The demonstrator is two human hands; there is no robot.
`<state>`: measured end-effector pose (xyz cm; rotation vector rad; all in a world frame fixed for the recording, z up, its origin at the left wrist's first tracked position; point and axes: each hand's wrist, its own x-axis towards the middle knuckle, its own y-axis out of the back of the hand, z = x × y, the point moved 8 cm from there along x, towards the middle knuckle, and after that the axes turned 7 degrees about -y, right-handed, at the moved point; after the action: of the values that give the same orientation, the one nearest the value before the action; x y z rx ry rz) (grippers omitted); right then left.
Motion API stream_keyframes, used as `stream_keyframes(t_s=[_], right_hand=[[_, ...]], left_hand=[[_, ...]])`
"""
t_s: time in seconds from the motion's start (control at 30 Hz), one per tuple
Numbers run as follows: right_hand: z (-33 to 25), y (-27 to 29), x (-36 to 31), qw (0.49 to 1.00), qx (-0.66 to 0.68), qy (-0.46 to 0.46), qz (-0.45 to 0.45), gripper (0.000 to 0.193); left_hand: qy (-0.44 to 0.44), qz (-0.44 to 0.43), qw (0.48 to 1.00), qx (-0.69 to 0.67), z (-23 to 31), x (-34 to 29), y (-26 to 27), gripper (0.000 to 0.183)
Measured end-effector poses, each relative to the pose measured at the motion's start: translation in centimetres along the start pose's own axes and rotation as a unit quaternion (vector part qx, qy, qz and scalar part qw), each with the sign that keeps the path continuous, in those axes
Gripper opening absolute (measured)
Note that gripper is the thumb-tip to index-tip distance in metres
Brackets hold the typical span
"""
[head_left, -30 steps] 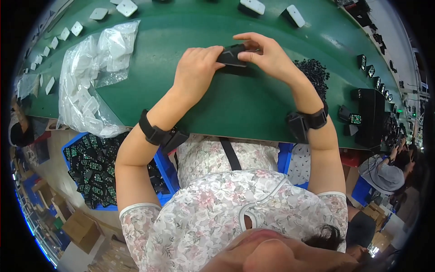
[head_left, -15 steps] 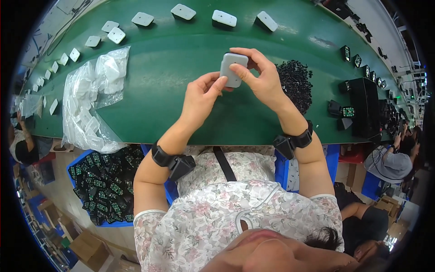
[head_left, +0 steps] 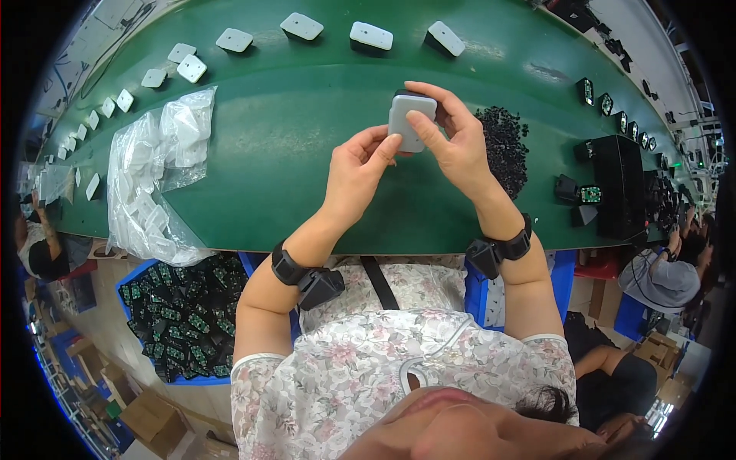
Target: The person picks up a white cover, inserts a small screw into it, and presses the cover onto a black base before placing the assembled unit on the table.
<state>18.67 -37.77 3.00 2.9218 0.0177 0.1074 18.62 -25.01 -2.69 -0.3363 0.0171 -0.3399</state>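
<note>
Between both hands, above the green table, is a small rounded box (head_left: 401, 116) with a light-grey face and a dark body at its top edge. My left hand (head_left: 356, 170) pinches its lower left corner, thumb on the face. My right hand (head_left: 461, 153) is closed round its right side, with the thumb pressed flat on the face and the fingers behind. The underside of the box is hidden. A pile of small black parts (head_left: 502, 153) lies just right of my right hand.
Several white-topped boxes (head_left: 371, 36) stand in a curved row along the far side of the green table (head_left: 284, 192). A clear bag of white covers (head_left: 146, 184) lies left. Circuit boards fill a blue bin (head_left: 180, 318) below. A black box (head_left: 618, 184) stands right; people work on both sides.
Both hands and the box have shifted slightly to the right. The right thumb still presses the face, and the box has turned slightly. The rest of the table looks the same.
</note>
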Motion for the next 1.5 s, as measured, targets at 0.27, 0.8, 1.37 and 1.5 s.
stream_keyframes(t_s=[0.27, 0.8, 1.37, 1.5], right_hand=[[-0.2, 0.4, 1.4, 0.998, 0.052, 0.042, 0.013, 0.036], [-0.8, -1.2, 2.1, 0.997, 0.037, -0.041, -0.050, 0.026], [-0.6, -4.1, -0.5, 0.987, 0.012, -0.072, -0.144, 0.030], [0.7, -4.4, -1.3, 0.979, 0.106, -0.115, -0.132, 0.041]], left_hand=[[-0.023, 0.001, 1.000, -0.008, 0.0, 0.1, 0.9, 0.033], [-0.135, 0.071, 0.978, 0.141, 4.3, -4.6, 7.1, 0.036], [-0.033, 0.010, 0.999, 0.040, 2.2, -3.9, 3.1, 0.048], [-0.036, 0.023, 0.999, -0.019, 3.3, -4.0, 3.5, 0.046]])
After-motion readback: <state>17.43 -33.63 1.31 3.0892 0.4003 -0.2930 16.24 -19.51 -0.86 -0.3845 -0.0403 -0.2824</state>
